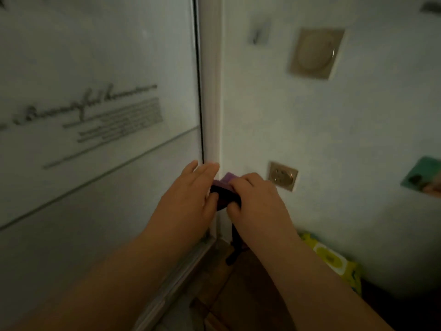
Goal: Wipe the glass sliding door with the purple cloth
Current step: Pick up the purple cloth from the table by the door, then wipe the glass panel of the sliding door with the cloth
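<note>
The frosted glass sliding door (95,68) fills the left half of the head view, with dark lettering across it and a white frame (210,91) along its right edge. Just in front of the frame's lower part, both hands meet on the purple cloth (224,185), bunched small between them. My left hand (191,194) has its fingers stretched toward the frame and its thumb on the cloth. My right hand (255,199) curls its fingers round the cloth. A dark strap (235,249) hangs below my right hand. Most of the cloth is hidden.
A white wall stands right of the frame with a wall socket (282,175), a square switch plate (316,52) higher up and a picture card (423,176) at the far right. A yellow-green patterned package (334,259) sits low by the wall. The door track (181,271) runs along the floor.
</note>
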Action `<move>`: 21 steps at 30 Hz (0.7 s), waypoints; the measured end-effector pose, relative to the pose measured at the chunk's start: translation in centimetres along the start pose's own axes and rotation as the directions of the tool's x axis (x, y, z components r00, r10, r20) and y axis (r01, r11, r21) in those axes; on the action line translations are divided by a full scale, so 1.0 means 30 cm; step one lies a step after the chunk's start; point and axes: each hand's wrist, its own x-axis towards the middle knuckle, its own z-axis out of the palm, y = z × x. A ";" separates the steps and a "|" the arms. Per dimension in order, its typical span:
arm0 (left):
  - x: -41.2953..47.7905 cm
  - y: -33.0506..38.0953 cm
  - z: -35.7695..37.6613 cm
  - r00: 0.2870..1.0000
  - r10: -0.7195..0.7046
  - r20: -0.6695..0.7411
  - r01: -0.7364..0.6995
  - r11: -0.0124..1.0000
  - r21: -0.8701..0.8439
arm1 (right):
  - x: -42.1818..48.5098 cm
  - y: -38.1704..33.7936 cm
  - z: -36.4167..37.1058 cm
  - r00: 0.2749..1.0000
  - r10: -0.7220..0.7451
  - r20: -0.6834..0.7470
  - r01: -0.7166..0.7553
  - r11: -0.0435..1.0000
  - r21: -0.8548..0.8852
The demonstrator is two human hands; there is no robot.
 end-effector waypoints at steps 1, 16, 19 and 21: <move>0.014 0.007 -0.071 1.000 -0.006 -0.021 0.007 1.000 0.006 | 0.031 -0.045 -0.039 1.000 -0.026 -0.016 0.026 0.999 0.021; 0.076 0.141 -1.215 0.894 0.057 -0.444 0.132 0.914 0.384 | 0.501 -0.881 -0.598 0.777 -0.426 -0.462 0.569 0.790 0.228; 0.062 0.168 -1.378 0.865 0.094 -0.493 0.180 0.859 0.479 | 0.549 -1.022 -0.665 0.701 -0.472 -0.534 0.652 0.728 0.213; 0.060 0.188 -1.461 0.850 0.115 -0.515 0.197 0.836 0.512 | 0.577 -1.099 -0.702 0.661 -0.490 -0.569 0.689 0.695 0.203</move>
